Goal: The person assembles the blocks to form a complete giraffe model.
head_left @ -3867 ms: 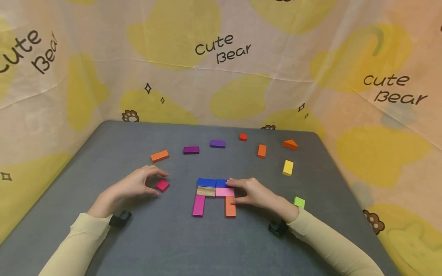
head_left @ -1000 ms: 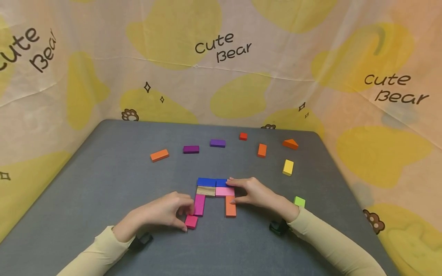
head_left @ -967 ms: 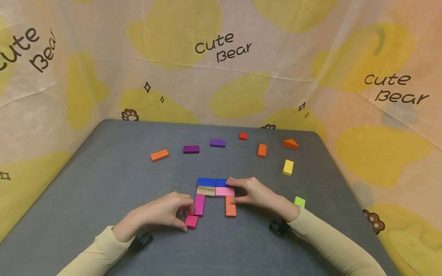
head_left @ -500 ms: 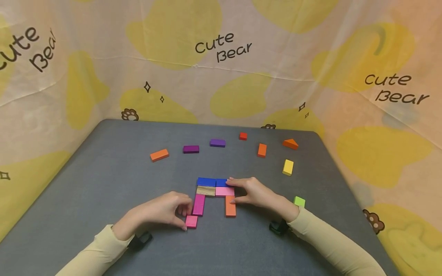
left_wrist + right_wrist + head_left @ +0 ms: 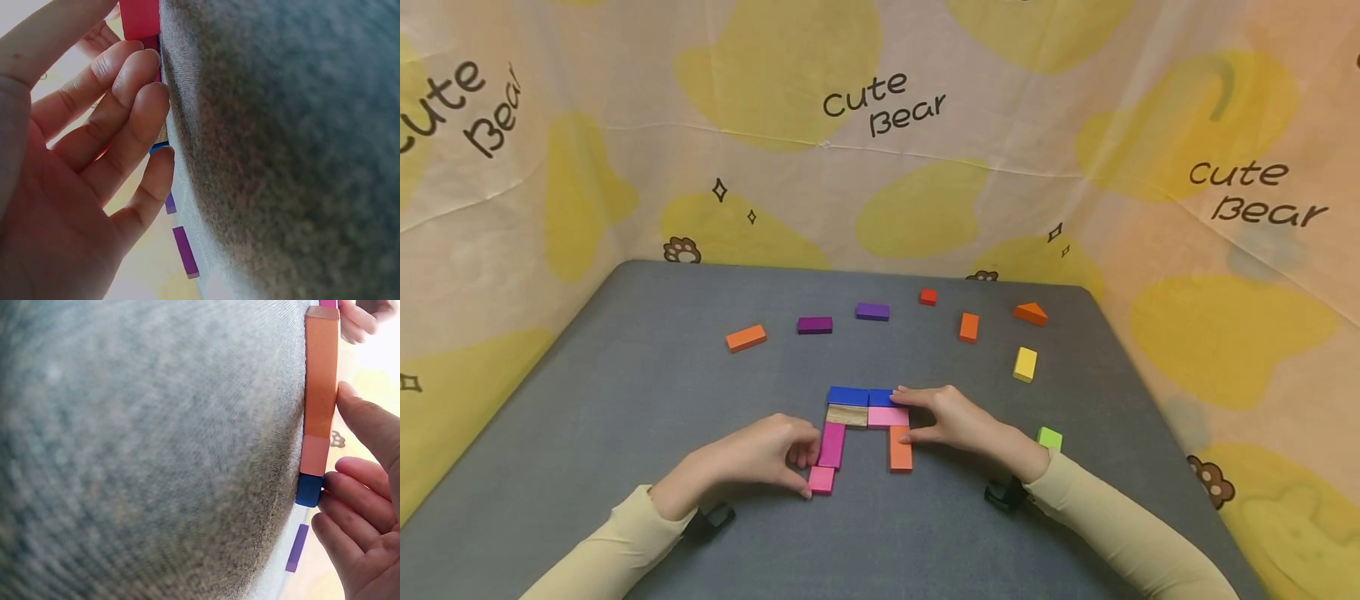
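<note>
In the head view my left hand (image 5: 767, 450) holds a small pink square block (image 5: 822, 480), thumb at its near left corner and curled fingers at its far side. The block's far edge meets a magenta rectangular block (image 5: 831, 446). Beyond that, a wood-grain block (image 5: 847, 415) and a light pink block (image 5: 887, 417) lie side by side, with two blue blocks (image 5: 848, 396) behind them. My right hand (image 5: 958, 421) rests along the right side, fingertips on the right blue block and thumb touching an upright-lying orange block (image 5: 900, 454). The right wrist view shows these fingers fairly straight.
Behind the arrangement lie an orange block (image 5: 747, 337), two purple blocks (image 5: 816, 325), a small red block (image 5: 928, 297), another orange block (image 5: 969, 327) and an orange triangle (image 5: 1031, 313). A yellow block (image 5: 1025, 364) and a green block (image 5: 1050, 438) sit right, the latter beside my forearm.
My left hand has brought the small pink block from the left to the near end of the magenta block, then shifted it slightly right. The right hand has stayed in place.
</note>
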A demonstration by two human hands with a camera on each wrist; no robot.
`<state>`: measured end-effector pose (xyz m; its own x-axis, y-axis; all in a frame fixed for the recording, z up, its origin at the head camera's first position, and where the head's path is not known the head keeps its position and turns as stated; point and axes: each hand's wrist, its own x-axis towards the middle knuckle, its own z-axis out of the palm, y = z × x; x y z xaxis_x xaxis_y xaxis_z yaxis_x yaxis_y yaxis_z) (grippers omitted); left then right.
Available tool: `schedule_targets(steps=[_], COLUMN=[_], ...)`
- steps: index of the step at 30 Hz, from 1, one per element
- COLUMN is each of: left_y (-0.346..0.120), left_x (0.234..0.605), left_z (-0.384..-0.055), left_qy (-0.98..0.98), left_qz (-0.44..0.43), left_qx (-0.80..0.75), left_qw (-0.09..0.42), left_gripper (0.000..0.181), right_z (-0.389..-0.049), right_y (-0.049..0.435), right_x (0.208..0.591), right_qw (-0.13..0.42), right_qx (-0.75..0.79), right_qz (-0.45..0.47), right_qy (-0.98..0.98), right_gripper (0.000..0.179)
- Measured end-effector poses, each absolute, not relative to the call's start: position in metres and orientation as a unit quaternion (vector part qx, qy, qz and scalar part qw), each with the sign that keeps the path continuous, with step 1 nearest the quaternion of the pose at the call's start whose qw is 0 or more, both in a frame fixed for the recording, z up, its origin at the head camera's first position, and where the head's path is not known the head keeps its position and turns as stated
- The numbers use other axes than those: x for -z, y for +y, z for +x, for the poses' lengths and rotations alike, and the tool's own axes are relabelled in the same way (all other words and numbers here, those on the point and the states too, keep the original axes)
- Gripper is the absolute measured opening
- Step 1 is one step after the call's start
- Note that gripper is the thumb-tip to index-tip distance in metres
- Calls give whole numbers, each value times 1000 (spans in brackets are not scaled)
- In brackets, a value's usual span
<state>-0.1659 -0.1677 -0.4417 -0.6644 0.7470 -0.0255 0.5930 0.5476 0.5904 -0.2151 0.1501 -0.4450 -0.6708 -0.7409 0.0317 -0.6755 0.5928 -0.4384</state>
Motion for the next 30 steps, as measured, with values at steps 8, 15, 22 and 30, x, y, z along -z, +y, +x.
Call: schedule_targets(steps=[8,15,22,30], left_y=[-166,-164,-162,-162], left_x=[441,441,442,444], left_z=[-165,-165,-165,-165], left_qy=[872,869,867,867], left_qz=[385,390,400,404], left_qx=[-270,-270,-262,-256], left_qw=[137,140,138,137], left_gripper=[32,30,26,27], right_z=[-215,-216,-217,-216], right_y=[150,151,151,150], right_x=[445,445,446,445], right_qw=[71,73,71,73], right_qx=[211,215,212,213], right_qz=[-400,-401,-403,-401], right_qy=[889,887,888,888], right_gripper=[64,64,64,64])
